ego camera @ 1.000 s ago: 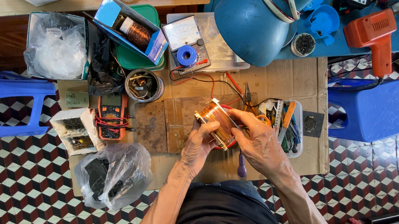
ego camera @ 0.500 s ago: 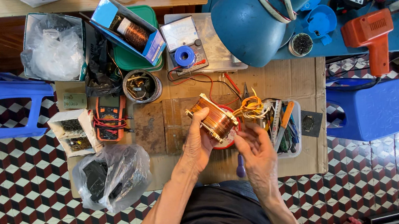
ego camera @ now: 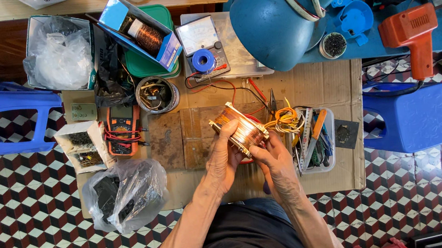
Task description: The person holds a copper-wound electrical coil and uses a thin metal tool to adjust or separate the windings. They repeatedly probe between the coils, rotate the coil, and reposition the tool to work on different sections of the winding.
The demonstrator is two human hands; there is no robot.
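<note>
Copper-wound coil bobbin [ego camera: 239, 129] held above the cardboard-covered surface [ego camera: 304, 85], tilted. Left hand [ego camera: 223, 159] closed around bobbin's near side; right hand [ego camera: 275, 159] gripping its lower end with fingertips. Yellow wire bundle [ego camera: 285, 121] just beside, near tool tray [ego camera: 316, 140].

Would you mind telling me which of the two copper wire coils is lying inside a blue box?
The smaller copper coil at the top, resting in the open blue box. The larger coil is held in both hands, left hand and right hand.
</note>
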